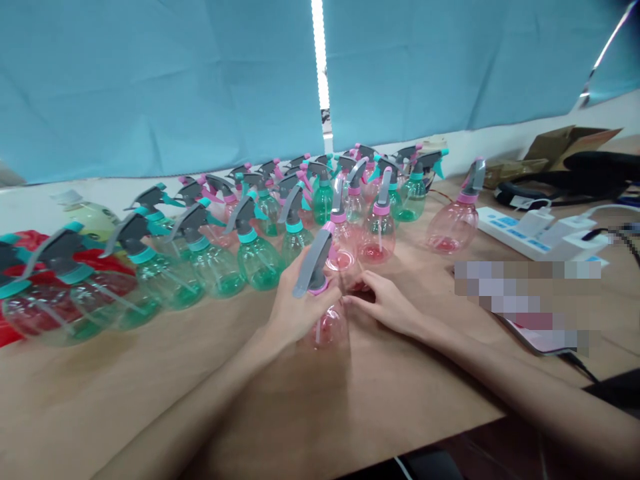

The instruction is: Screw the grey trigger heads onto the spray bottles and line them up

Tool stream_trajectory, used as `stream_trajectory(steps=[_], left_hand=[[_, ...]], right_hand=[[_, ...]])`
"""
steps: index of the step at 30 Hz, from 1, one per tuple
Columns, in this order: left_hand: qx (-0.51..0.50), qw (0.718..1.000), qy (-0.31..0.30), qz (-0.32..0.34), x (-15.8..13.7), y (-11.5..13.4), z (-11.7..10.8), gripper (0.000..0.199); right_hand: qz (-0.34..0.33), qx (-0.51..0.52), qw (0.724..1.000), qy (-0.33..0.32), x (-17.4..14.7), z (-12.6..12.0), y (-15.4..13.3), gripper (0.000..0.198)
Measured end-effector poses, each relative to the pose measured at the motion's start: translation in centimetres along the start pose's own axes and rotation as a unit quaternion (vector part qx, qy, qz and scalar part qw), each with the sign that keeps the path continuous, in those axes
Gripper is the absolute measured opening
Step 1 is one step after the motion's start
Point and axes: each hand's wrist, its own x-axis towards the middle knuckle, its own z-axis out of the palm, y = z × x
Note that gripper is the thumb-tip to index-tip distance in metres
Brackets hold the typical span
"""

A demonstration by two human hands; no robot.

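My left hand [299, 300] is closed round the neck of a clear pink spray bottle [327, 328]. The bottle stands upright on the table, its grey trigger head [314, 259] and pink collar showing above my fingers. Close on its right side is my right hand [384, 301], fingers curled in and thumb towards the bottle. What those fingertips hold, if anything, is hidden. Just behind stands another pink spray bottle [345, 235], with one more pink spray bottle [377, 235] to its right.
Green spray bottles [260, 263] and pink ones stand in rows at the left and back. A lone pink bottle [453, 225] is on the right, near a white power strip [517, 235]. A blurred-out phone-like object [543, 340] lies at right. Blue curtain [165, 80] hangs behind.
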Motion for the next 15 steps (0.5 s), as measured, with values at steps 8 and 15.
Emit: stream_trajectory(steps=[8, 15], left_hand=[[-0.01, 1.0, -0.002, -0.015, -0.07, -0.01, -0.02, 0.015], [0.003, 1.0, -0.011, -0.012, -0.2, -0.71, -0.13, 0.012]], right_hand=[[-0.043, -0.09, 0.995, -0.029, -0.42, 0.06, -0.03, 0.013], [-0.09, -0.176, 0.979, -0.047, -0.81, 0.38, -0.3, 0.031]])
